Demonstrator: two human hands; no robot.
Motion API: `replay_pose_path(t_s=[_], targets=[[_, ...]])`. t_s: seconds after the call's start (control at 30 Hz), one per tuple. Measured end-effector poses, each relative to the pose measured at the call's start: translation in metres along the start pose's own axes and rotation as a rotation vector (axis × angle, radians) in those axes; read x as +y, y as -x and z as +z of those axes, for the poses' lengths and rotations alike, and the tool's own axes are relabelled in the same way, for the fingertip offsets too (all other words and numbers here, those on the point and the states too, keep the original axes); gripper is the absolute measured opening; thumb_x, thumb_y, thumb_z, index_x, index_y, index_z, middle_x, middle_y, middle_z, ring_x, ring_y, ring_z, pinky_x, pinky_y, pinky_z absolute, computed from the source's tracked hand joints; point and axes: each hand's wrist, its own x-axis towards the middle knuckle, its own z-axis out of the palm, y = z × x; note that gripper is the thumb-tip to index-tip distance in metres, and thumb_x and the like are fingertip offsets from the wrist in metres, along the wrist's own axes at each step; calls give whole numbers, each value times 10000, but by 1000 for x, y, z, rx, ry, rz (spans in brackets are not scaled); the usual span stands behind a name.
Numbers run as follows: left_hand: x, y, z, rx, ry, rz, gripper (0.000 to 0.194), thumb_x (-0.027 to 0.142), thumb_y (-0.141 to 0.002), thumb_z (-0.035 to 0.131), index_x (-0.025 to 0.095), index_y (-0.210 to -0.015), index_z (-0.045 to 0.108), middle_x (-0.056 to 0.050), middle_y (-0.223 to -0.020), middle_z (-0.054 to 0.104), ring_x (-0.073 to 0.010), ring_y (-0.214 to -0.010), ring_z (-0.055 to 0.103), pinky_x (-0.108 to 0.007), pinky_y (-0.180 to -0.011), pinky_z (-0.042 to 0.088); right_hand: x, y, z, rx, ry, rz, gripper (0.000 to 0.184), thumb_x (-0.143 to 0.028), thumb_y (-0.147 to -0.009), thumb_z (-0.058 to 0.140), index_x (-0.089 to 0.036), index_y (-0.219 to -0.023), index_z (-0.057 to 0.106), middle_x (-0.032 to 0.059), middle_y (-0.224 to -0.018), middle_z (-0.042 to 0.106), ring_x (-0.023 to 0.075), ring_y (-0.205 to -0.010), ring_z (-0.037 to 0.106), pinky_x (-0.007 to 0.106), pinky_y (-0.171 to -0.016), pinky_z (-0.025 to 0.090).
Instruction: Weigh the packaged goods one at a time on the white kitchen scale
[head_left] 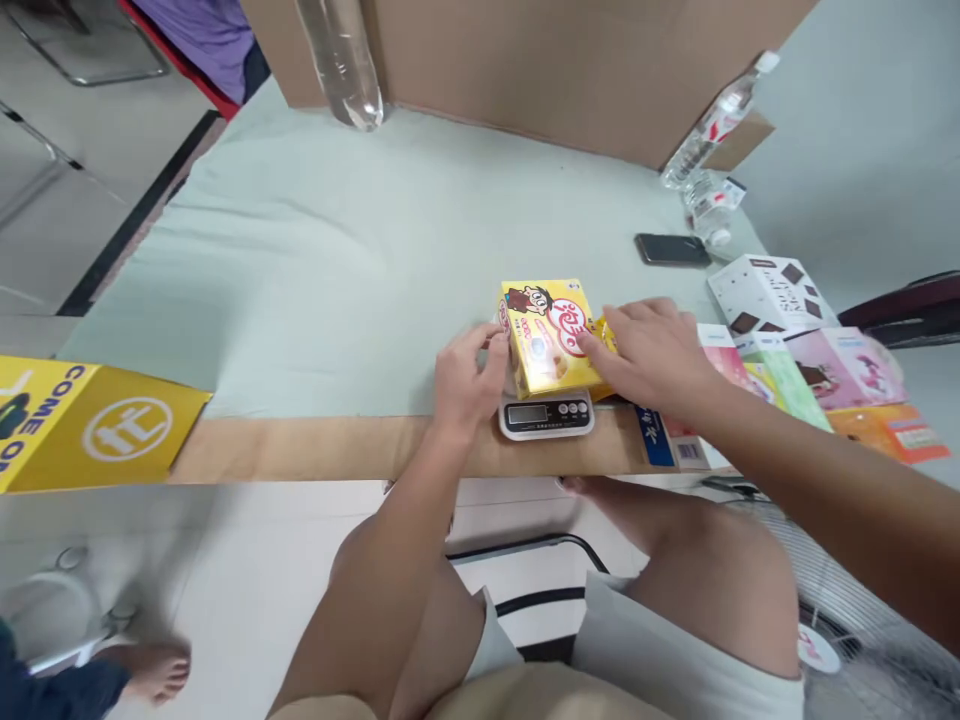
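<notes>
A yellow box [544, 345] sits over a scale [546, 428], left hand [469, 378] at its left, right hand [654, 350] at its right; whether either pinches, I cannot tell.

My bare left forearm [405, 540] reaches forward over the wooden front edge of the cloth-covered table [315, 447]; my left hand [466, 380] is half curled, thumb near forefinger. My bare right forearm [817, 490] slants in across the front right corner, my right hand [651, 350] palm down, thumb stretched toward the left.
</notes>
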Motion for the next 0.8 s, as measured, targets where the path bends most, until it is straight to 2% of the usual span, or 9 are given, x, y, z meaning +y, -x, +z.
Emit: replay_pose_path(t_s=[0.07,0.13,0.3,0.43,0.53,0.63,0.7,0.8], targets=[[-1,-2,4,67,-34,-58,264,406,-955,499,232,-919,694,-90,-1016,759,-240,-968,687,-376,-898,550,5,4,3,126,64,-36,497,-526,-1002,378,-164,-1079,708,235,-1191,737,445,-1232,576,604,-977,477],[-2,-4,6,101,-41,-103,210,397,-950,528,237,-928,662,-82,-1012,727,-232,-960,663,-368,-895,546,10,6,7,176,24,-57,547,-510,-1017,335,-159,-1221,701,229,-1262,729,434,-1257,571,611,-1005,477],[-3,-6,11,23,-68,-132,266,434,-942,566,227,-1022,713,-96,-1103,715,-255,-1031,670,-414,-959,542,16,11,16,99,-63,-70,649,-498,-1024,315,-126,-1474,598,213,-1421,704,448,-1477,481,682,-1160,393],[-3,-5,18,9,-85,-73,343,462,-918,618,216,-1094,778,-105,-1135,687,-274,-1137,665,-430,-1071,536,9,12,17,12,-164,-108,625,-497,-1015,343,-152,-1442,641,180,-1425,717,454,-1535,448,727,-1203,355],[-3,-5,20,72,-58,5,448,499,-884,660,183,-1179,780,-131,-1201,642,-280,-1199,644,-426,-1121,536,4,18,11,32,-322,-136,623,-536,-1004,384,-159,-1400,684,161,-1455,704,428,-1532,473,695,-1248,356],[5,-2,15,107,42,49,569,530,-885,662,166,-1317,730,-160,-1299,614,-292,-1279,628,-396,-1039,603,2,38,4,114,-493,-158,680,-587,-1013,402,-157,-1487,632,149,-1589,595,372,-1574,440,639,-1310,322],[16,2,9,46,135,31,587,543,-928,642,187,-1391,690,-154,-1331,650,-285,-1263,660,-368,-971,636,4,59,2,180,-581,-170,694,-617,-1029,400,-184,-1539,588,135,-1660,512,340,-1612,386,626,-1325,311],[39,13,3,-63,276,3,563,531,-966,661,236,-1446,655,-112,-1403,705,-270,-1269,701,-352,-1044,620,16,89,2,252,-673,-192,655,-624,-1034,451,-250,-1559,569,101,-1707,439,321,-1639,335,632,-1320,327]])
